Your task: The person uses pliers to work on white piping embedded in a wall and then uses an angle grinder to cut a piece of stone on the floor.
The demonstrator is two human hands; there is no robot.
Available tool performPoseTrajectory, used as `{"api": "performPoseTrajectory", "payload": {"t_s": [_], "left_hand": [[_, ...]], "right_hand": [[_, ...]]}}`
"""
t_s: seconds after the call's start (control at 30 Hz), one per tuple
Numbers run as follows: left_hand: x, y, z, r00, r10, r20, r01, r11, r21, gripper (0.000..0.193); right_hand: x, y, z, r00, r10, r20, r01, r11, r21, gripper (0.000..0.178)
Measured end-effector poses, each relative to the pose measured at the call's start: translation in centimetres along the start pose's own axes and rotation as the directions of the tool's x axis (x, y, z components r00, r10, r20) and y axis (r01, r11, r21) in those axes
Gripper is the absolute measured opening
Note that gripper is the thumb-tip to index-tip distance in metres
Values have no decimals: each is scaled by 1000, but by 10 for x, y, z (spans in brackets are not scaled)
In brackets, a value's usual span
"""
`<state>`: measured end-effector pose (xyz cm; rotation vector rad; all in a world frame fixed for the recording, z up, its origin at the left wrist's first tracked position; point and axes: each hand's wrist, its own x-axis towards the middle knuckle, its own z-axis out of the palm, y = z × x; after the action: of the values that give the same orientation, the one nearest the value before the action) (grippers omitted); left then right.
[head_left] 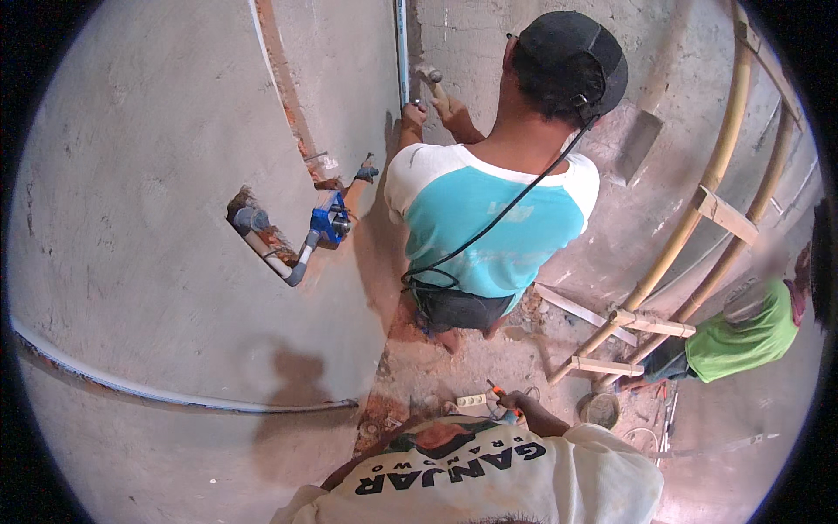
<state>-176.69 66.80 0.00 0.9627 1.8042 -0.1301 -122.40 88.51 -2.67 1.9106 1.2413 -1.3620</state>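
My right hand (518,403) is low in front of my pale shirt, its fingers closed round a slim tool with an orange-and-black end (496,389). Its exact kind is too small to make out. Just left of that hand is a white power strip (471,401) on the littered floor. My left hand is hidden; only a bit of the left arm shows beside the shirt. Ahead, a co-worker in a teal and white shirt (489,218) faces the wall corner. That person grips a hammer (433,79) beside a white vertical pipe (402,52).
A bamboo ladder (676,288) leans at the right, near another person in a green shirt (742,332). A bucket (601,409) stands on the floor. The left wall has a blue junction box (330,218), a bent grey pipe (295,272) and a long low conduit (175,397).
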Motion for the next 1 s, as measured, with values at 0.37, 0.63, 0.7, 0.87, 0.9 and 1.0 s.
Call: {"api": "performPoseTrajectory", "payload": {"t_s": [0.37,0.63,0.7,0.87,0.9,1.0], "left_hand": [[17,84,61,979,197,53,-199,980,19,22],[41,240,91,801,584,132,-572,811,-124,21],[49,247,85,800,591,98,-584,806,-94,20],[72,228,62,827,562,29,-557,811,178,20],[75,214,58,836,549,16,-534,806,258,20],[78,166,44,862,506,32,-441,718,539,19]], "right_hand": [[20,20,-17,985,-65,159,100,970,-222,57],[70,58,-2,988,-53,142,60,997,-41,66],[43,50,-2,993,-69,93,69,998,-4,53],[35,67,-9,993,-106,52,108,994,-36,45],[44,68,-8,990,-132,58,136,988,-73,45],[82,84,2,967,-239,84,252,948,-196,43]]}}
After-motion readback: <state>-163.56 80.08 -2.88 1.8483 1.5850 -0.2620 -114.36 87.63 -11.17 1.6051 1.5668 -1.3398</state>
